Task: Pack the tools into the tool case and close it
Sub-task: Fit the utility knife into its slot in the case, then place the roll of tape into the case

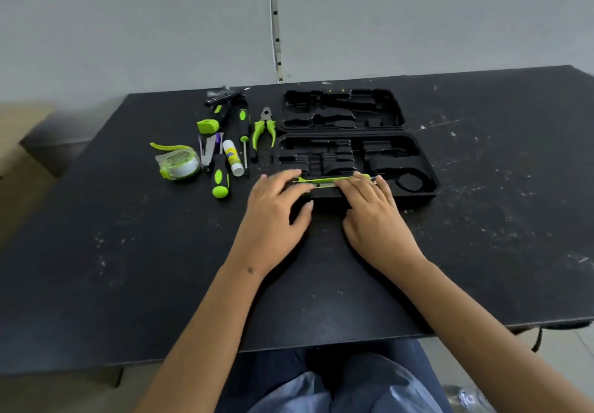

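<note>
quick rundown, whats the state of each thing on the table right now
tool case: open flat, slots mostly empty
utility knife: at the case's near edge, under both hands' fingers
left hand: fingers on the knife's left end
right hand: fingers on its right end
pliers: unpacked, handles spread
tape measure: unpacked, tape tip out
glue stick: unpacked, lying down
screwdrivers: unpacked

Both forearms are bare and extend from the near edge toward the far centre, converging slightly. The left hand [276, 210] lies palm down, fingers spread and stretched forward, thumb angled to the right. The right hand [373, 210] lies palm down just beside it, fingers extended forward and close together. Wrists are nearly straight. The two hands are apart, not touching.
</note>
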